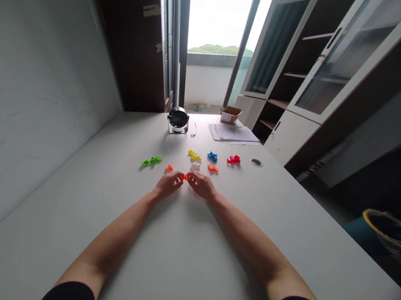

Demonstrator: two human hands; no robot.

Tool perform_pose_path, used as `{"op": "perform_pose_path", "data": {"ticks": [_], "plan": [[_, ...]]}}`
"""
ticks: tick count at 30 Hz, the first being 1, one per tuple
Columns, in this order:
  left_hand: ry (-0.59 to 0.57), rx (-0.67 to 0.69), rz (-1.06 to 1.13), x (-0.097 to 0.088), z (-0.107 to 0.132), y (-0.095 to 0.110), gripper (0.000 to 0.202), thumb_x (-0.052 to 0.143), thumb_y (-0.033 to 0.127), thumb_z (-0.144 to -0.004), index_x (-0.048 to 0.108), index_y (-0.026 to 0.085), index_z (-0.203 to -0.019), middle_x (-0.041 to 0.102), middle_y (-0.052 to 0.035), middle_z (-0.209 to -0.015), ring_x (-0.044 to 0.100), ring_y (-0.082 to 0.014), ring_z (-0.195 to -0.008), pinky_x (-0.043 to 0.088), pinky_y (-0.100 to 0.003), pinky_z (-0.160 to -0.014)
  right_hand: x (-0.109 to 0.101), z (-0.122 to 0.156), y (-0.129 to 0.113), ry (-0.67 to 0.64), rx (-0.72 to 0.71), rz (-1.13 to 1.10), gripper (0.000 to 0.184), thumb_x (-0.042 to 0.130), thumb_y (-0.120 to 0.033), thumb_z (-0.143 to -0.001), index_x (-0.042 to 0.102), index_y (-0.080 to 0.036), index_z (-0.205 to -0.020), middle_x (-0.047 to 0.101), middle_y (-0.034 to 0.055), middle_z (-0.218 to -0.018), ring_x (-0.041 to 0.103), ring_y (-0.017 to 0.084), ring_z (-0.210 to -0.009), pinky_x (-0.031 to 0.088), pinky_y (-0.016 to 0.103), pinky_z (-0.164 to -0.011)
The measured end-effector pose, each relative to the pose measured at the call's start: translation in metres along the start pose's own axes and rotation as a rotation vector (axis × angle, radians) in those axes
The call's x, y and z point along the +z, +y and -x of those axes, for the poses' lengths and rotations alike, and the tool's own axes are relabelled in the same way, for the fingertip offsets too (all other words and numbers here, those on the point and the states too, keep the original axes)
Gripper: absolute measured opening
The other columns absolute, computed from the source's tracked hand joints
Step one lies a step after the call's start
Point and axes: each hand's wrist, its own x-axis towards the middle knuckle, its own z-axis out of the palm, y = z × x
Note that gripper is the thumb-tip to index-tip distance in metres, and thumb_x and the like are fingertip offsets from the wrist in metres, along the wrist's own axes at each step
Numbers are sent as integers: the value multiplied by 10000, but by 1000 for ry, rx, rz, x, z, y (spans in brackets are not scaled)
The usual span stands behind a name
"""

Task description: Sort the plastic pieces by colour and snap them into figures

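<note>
My left hand (168, 184) and my right hand (201, 184) rest on the white table (190, 244), fingertips meeting and pinched on a small orange plastic piece (184, 177). Just beyond the hands lie other small plastic pieces: a white one (195, 166), an orange one (169, 168) to the left, another orange one (213, 169) to the right, green ones (152, 161), yellow ones (194, 155), a blue one (212, 156) and a red one (233, 159).
A round metal device (178, 120) stands at the table's far end beside a stack of papers (233, 133) and a small cardboard box (230, 114). A cable hole (256, 162) sits at right. Cabinets (301, 74) stand to the right, a bin (390, 232) below.
</note>
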Motion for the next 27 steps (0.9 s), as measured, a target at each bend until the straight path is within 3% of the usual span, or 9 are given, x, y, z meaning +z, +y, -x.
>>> {"op": "perform_pose_path", "data": {"ticks": [16, 21, 27], "plan": [[0, 49, -64, -3, 0, -3, 299, 452, 230, -953, 638, 205, -1185, 719, -75, -1036, 653, -192, -879, 481, -315, -807, 0, 0, 2, 8, 36, -29, 198, 538, -392, -989, 611, -209, -1003, 660, 22, -883, 583, 127, -694, 383, 224, -633], [18, 18, -60, -2, 1, -1, 283, 433, 267, -974, 632, 219, -1169, 705, -72, -1072, 645, -200, -959, 468, -315, -851, -1, 0, 1, 50, 61, -21, 218, 524, -396, -997, 591, -215, -1099, 669, 25, -898, 596, 134, -694, 387, 228, -629], [9, 3, -51, -5, 2, 3, 287, 394, 335, -987, 648, 214, -1045, 694, -61, -960, 625, -196, -866, 460, -297, -789, 3, 0, 2, 30, 28, -19, 325, 579, -368, -963, 533, -232, -1254, 666, 12, -900, 591, 125, -669, 406, 234, -645]]}}
